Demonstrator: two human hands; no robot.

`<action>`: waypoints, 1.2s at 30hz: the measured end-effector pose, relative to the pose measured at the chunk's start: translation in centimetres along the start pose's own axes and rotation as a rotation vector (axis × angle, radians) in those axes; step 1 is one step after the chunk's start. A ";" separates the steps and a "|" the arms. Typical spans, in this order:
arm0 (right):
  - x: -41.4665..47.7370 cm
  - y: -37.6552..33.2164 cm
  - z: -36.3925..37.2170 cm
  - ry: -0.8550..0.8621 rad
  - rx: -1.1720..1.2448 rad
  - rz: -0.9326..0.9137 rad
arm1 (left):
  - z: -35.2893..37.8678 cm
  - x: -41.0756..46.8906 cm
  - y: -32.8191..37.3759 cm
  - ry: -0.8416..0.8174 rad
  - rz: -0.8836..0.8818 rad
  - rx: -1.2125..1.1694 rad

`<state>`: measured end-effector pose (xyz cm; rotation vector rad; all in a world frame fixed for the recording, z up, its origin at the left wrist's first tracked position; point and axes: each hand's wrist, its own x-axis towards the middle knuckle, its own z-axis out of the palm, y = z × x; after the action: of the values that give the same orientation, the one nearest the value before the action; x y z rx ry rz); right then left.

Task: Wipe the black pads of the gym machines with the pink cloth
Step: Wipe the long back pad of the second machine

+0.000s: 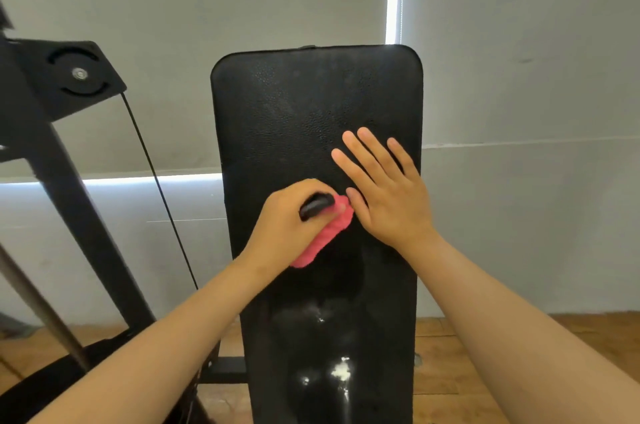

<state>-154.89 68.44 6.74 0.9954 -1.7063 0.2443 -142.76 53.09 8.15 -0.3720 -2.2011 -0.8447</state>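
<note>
Grey window blinds (519, 42) hang behind a long black textured vinyl bench pad (311, 105). On its middle, the left hand (294, 219) is curled tight around a bunched pink cloth (329, 233) pressed to the vinyl, while the right hand (388, 195) lies open and flat just beside it, fingers spread.

one pad (304, 105), one cloth (325, 236), two hands (388, 195)

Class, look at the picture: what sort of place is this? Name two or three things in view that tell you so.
Most likely a gym. A long black padded bench fills the middle, a black machine frame with a pulley plate and cable stands to its left, and the floor is wood.
</note>
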 end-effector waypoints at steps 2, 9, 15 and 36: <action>0.0 -0.1 0.1 0.010 0.024 0.008 | 0.4 1.0 0.3 0.054 -0.132 -0.116; 0.2 -0.2 -0.3 -0.047 0.054 0.035 | 1.0 0.8 0.0 0.077 -0.162 -0.183; -0.2 -5.0 -3.3 -0.036 0.429 0.460 | -0.7 1.9 -0.2 0.060 -0.424 -0.408; -4.6 -8.0 -8.9 -0.060 0.997 1.363 | 2.3 1.3 0.2 0.243 -0.353 -0.135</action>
<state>-142.70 71.04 3.71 0.2599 -2.0734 2.0838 -144.76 54.80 8.07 0.0600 -2.0143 -1.1668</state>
